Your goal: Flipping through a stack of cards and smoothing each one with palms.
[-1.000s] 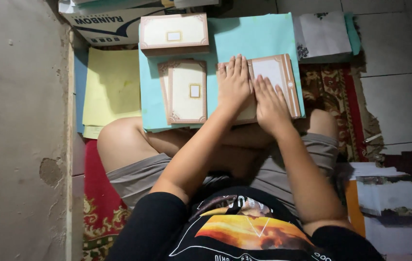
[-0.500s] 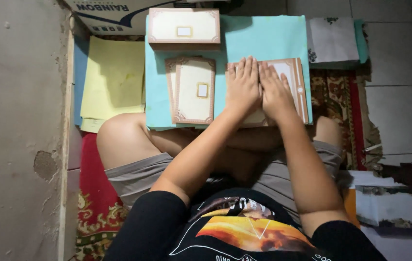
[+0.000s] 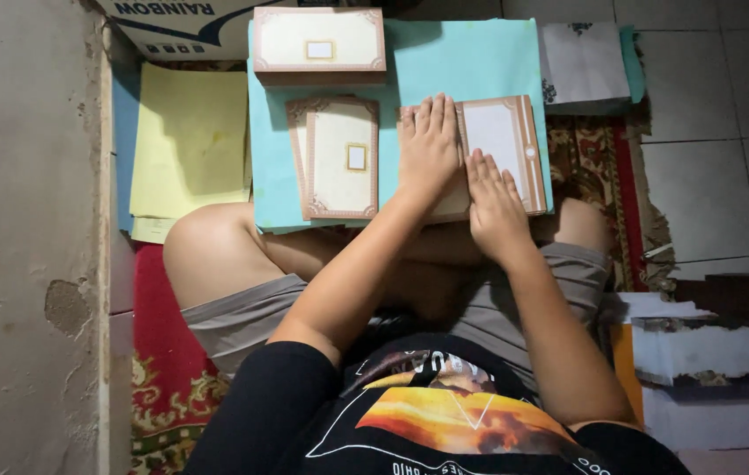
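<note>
Left hand [image 3: 428,145] and right hand [image 3: 495,204] pressed flat, fingers together, on a cream card [image 3: 505,149].

The card, brown-bordered, lies on a turquoise sheet [image 3: 471,62] across the person's knees. Just beside the left hand sits a stack of similar cards [image 3: 336,158], another stack [image 3: 319,42] beyond it. Yellow paper [image 3: 188,141] lies further left.

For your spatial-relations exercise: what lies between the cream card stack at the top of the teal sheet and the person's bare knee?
In the head view, a second stack of bordered cards lies between the top stack and the knee, resting on the teal sheet.
</note>
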